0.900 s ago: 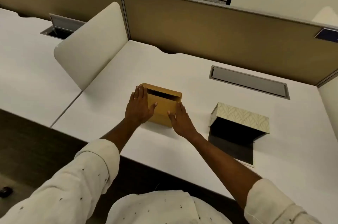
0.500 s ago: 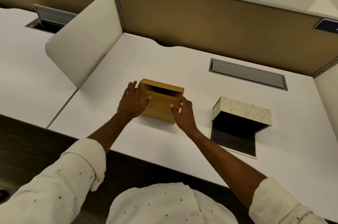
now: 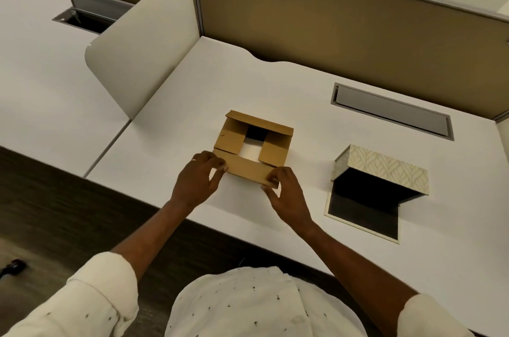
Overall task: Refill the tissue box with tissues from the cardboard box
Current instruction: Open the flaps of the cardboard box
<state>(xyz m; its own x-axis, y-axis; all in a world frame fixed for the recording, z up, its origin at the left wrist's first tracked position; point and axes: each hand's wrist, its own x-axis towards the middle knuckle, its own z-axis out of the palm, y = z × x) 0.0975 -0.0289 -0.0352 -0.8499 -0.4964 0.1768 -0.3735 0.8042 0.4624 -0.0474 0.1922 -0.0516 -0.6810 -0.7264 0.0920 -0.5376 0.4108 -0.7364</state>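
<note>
A small brown cardboard box (image 3: 254,143) sits mid-desk with its top flaps folded out. White tissue shows through the gap between the two side flaps. The near flap lies flat toward me. My left hand (image 3: 198,181) pinches that flap's left corner. At the flap's right corner my right hand (image 3: 286,193) does the same. To the right stands the tissue box (image 3: 385,168), cream with a leaf pattern; its lid is raised and its dark inside faces me.
The white desk (image 3: 303,94) has a grey cable hatch (image 3: 391,110) behind the tissue box. A cream divider panel (image 3: 143,42) stands at the left, and a tan partition wall (image 3: 344,22) runs along the back. The desk's near edge lies just below my wrists.
The cardboard box's near flap has been folded down toward me, exposing the tissues. Both hands moved from the box's sides to that flap's corners. The camera has tilted further down.
</note>
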